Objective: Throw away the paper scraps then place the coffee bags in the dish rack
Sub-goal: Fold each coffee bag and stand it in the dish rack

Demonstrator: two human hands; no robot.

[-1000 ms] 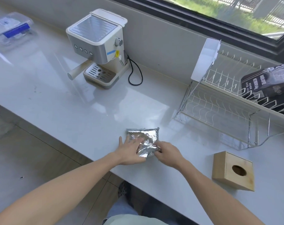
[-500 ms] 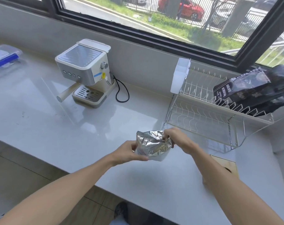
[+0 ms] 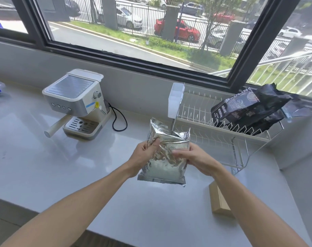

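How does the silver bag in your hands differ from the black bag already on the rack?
The silver bag is plain foil; the black bag is printed. The silver bag is held upright above the counter by both hands; the black bag lies tilted on the dish rack. Both are crinkled.

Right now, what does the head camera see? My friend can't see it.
Both hands, left hand and right hand, hold a crinkly silver foil coffee bag above the white counter. Black coffee bags lie in the white wire dish rack.
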